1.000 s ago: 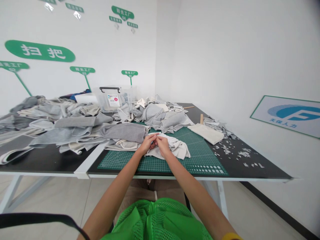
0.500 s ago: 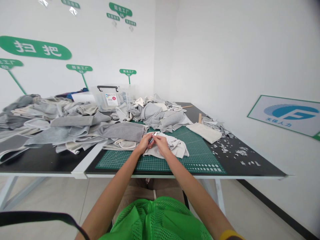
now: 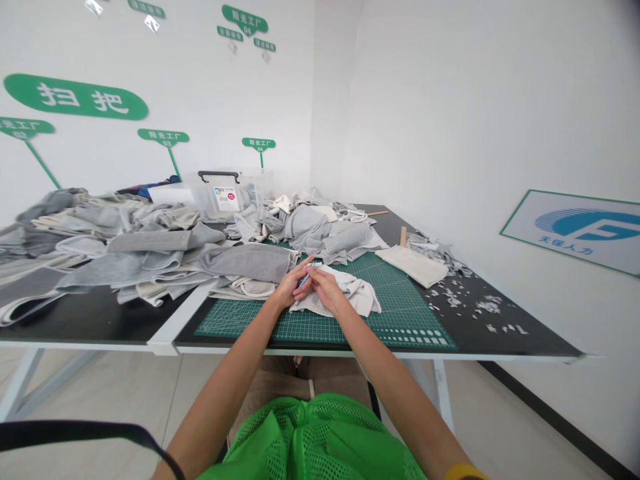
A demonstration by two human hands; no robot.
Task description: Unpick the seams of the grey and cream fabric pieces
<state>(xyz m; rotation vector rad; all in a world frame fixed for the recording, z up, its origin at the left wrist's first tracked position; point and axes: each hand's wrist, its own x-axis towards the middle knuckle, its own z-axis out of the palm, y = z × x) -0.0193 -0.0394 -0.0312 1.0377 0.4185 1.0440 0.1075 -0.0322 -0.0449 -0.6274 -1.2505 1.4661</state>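
My left hand and my right hand meet just above the cutting mat. Between them is a small blue-handled tool, mostly covered by the fingers. The left hand is closed around it, some fingertips pointing up and away. The right hand's bent fingers close on it from the other side; its metal tip is hidden. A crumpled white cloth lies under and beside the right hand on the green cutting mat. Left of the hands, a folded grey cloth rests on other cloths.
A large heap of grey and cream cloths covers the left side. Another cloth pile lies behind the hands, beside a clear plastic bin. At right are a folded cream cloth and small scraps on the black table.
The tool's silver tip, visible between the hands before, is now covered. The left fingers have straightened upward and the right hand has closed in nearer. The cloths stay put; the view shifts slightly.
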